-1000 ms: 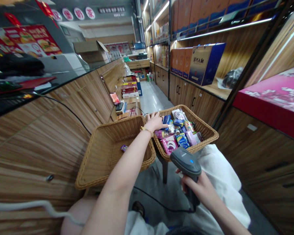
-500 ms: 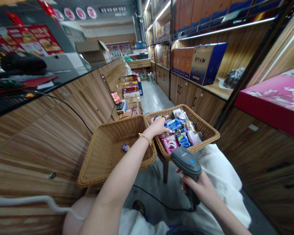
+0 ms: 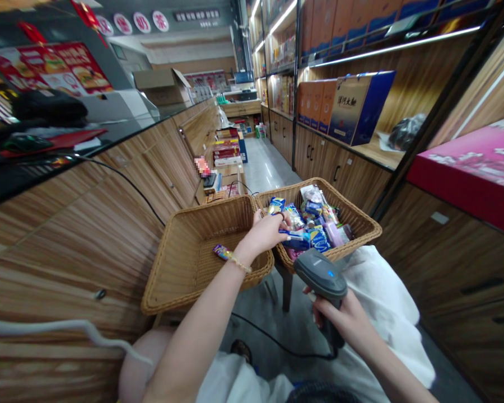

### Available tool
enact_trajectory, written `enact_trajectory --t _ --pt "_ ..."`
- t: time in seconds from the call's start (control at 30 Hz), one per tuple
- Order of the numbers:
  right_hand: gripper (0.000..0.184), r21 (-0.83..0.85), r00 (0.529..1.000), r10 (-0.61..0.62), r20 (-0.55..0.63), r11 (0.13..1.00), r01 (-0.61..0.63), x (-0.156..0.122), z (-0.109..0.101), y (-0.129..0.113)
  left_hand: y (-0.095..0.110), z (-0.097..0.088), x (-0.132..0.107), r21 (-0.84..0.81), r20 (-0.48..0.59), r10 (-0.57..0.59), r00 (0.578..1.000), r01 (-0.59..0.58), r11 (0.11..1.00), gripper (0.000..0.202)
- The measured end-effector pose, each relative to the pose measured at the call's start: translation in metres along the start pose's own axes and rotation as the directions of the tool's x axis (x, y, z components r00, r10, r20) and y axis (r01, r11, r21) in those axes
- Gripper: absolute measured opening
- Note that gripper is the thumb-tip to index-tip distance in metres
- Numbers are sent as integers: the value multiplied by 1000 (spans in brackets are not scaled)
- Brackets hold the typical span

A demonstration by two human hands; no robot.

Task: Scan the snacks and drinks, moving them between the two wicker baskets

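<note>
My left hand [image 3: 265, 232] is closed on a blue snack packet [image 3: 294, 240], holding it just above the near rim of the right wicker basket [image 3: 361, 219], which is full of several colourful snack packets [image 3: 315, 215]. My right hand [image 3: 340, 322] grips the handle of a grey barcode scanner [image 3: 320, 277], whose head points toward that packet. The left wicker basket [image 3: 172, 263] holds one small purple packet [image 3: 222, 252] on its bottom.
A wooden counter [image 3: 88, 224] with a glass top runs along the left, with a black cable down its front. Shelves with boxed goods [image 3: 353, 106] line the right. Stacked boxes [image 3: 227, 154] stand in the aisle beyond. The scanner's cable [image 3: 277, 341] trails over my lap.
My left hand reached into the right basket, took hold of a blue packet and drew it back toward the scanner. The right hand with the scanner stayed nearly still.
</note>
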State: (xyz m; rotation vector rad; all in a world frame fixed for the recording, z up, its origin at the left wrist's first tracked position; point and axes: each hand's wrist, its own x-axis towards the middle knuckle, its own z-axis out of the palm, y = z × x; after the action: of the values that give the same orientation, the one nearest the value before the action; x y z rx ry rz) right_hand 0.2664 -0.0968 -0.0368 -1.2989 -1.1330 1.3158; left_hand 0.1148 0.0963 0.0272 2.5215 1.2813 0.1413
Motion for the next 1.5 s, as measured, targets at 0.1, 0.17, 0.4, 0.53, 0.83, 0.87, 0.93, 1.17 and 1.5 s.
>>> enact_trajectory --t 0.1,0.17,0.4,0.53,0.83,0.87,0.93,1.17,1.5 --pt "26 -10 1000 0 11 1000 0 1 3 2 1 3 -11 9 5 49 999 -49 999 24" --pt "27 -7 1000 -10 5 1000 10 1 6 3 -1 4 -12 24 4 59 998 -59 998 21" --pt "31 -18 1000 -20 8 1000 21 4 14 6 -6 7 3 50 31 136 990 -137 989 11" --pt "28 -13 999 -32 10 999 33 5 13 12 -2 3 4 18 35 196 980 -196 980 10" --pt "28 -25 1000 -1 9 1000 1 6 12 5 -12 -26 -38 7 -434 80 898 -86 996 18" --pt "27 -22 1000 -6 5 1000 7 7 13 5 -16 -25 -42 9 -481 55 875 -58 998 17" --pt "27 -18 1000 -17 5 1000 17 7 15 6 -27 -21 -50 10 -522 10 853 -5 1000 14" --pt "24 -21 999 7 40 1000 -6 10 25 -8 -45 -5 -64 -34 -477 -30 879 15 999 17" --pt "18 -130 994 -108 1 986 108 18 27 -10 -46 -6 -73 15 -450 9 893 -2 1000 20"
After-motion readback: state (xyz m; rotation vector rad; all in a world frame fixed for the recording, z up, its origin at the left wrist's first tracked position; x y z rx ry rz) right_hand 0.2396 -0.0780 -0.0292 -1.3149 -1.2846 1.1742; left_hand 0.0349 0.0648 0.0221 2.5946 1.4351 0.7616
